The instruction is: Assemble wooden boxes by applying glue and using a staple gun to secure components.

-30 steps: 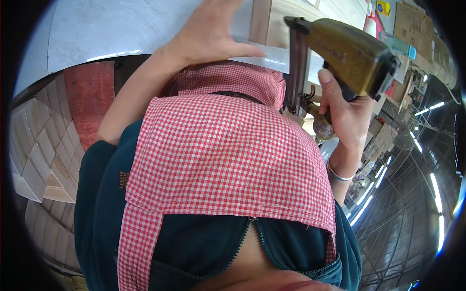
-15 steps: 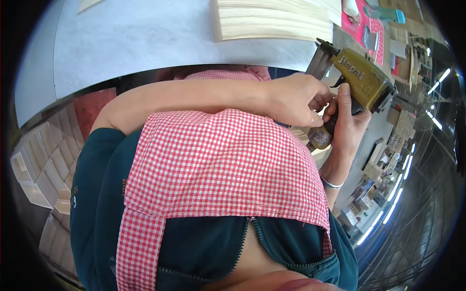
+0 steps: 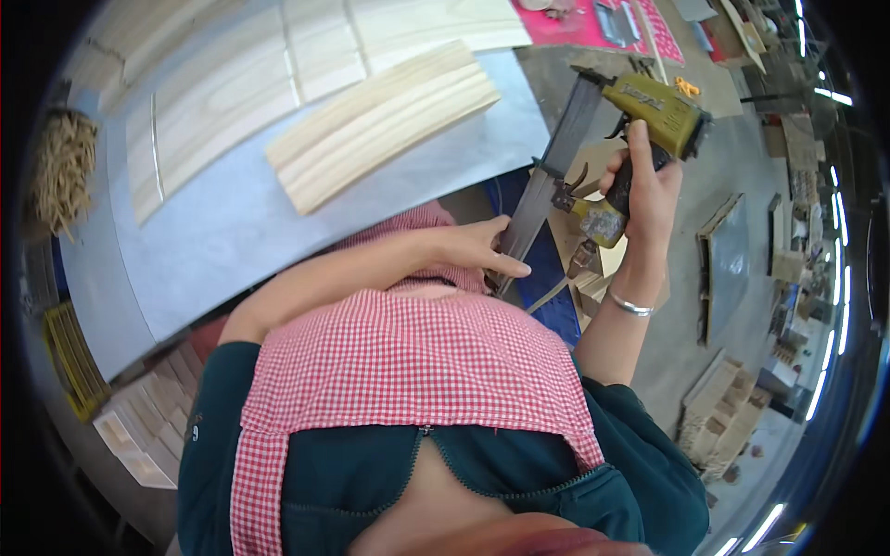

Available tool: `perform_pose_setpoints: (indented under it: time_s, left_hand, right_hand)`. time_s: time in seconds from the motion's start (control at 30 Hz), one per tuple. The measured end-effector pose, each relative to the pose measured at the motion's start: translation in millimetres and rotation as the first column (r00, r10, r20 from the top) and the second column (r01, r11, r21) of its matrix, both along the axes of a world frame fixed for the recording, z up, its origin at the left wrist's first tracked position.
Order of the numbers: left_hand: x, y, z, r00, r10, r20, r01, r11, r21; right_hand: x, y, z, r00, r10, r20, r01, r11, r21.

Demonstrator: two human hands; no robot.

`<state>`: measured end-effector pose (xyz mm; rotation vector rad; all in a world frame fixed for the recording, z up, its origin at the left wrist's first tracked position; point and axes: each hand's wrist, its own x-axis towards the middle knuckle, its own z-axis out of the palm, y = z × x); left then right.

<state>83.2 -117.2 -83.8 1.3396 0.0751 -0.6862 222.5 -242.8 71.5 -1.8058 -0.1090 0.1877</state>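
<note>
A yellow-green pneumatic nail gun [image 3: 658,111] is held up at the right, beyond the table's edge. My right hand [image 3: 649,190] wraps round its dark handle, the thumb lying up along the back of the grip. From the gun's nose a long grey magazine [image 3: 547,167] slants down toward my apron. Near the lower end of that magazine is my left hand [image 3: 477,248]. One digit crosses over the metal and another touches its side; the remaining fingers are partly hidden. A pale wooden block [image 3: 385,125], apparently stacked boards, lies on the table in front of me.
Several grooved pale boards [image 3: 241,111] cover the far part of the light table [image 3: 232,250]. Wood strips [image 3: 65,171] stand bundled at the far left. White boxes [image 3: 148,426] are stacked at lower left. Wooden pieces [image 3: 593,287] sit below the gun, beside a hose.
My left hand has moved from beside the gun's handle to the lower end of the magazine. The magazine now shows at full length. My view has shifted, bringing more table into sight.
</note>
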Motion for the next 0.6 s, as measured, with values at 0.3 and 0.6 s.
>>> perform_pose_setpoints:
  time_s: [0.3, 0.6]
  left_hand:
    - [8.7, 22.4, -15.6, 0.977, -0.082, -0.197, -0.053, 0.799, -0.599]
    - [12.0, 37.2, -21.7, 0.986, -0.06, -0.157, -0.08, 0.65, -0.756]
  right_hand:
    - [115.1, -49.7, -123.3, 0.975, 0.023, -0.223, -0.038, 0.997, -0.065]
    - [198.9, -35.9, -71.8, 0.908, 0.286, 0.306, 0.04, 0.667, -0.744]
